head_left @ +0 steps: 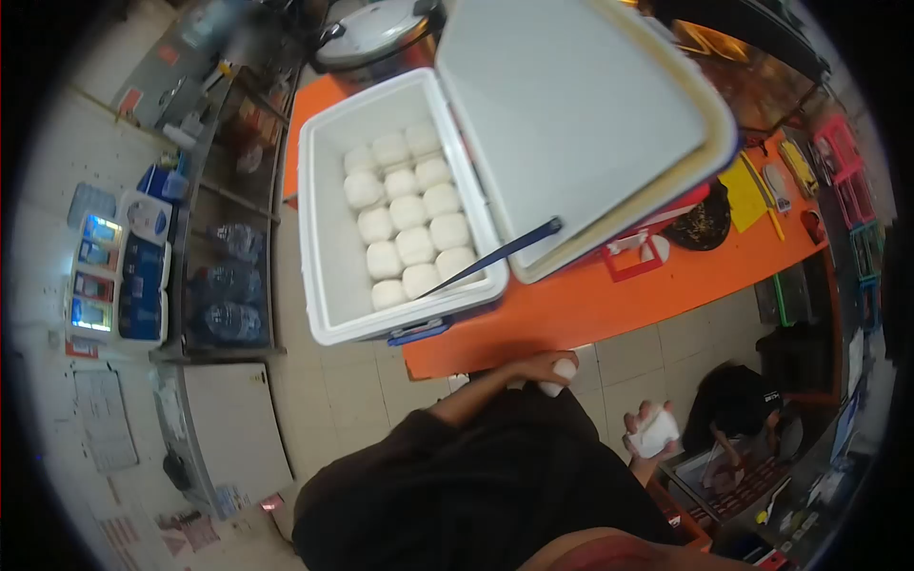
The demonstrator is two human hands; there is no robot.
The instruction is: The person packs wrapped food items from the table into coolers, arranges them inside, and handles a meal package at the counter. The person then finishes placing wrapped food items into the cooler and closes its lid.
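In the head view my left hand (543, 365) is closed around a white ball (560, 377) that looks like dough, at the orange table's front edge. My right hand (636, 440), lower and to the right, has its fingers curled round another white ball (657, 434). Ahead of me stands an open white cooler box (322, 249), with rows of similar rounded white balls (411, 245) inside. Its big lid (571, 124) leans open to the right. A blue strap (505, 252) hangs across the box's near right corner.
The orange table (562, 319) bears a large lidded pot (376, 43), a dark round pan (700, 217) and a yellow sheet (745, 193). A co-worker in dark clothes (738, 400) bends over a tray at lower right. Metal shelves (228, 171) with water bottles stand left.
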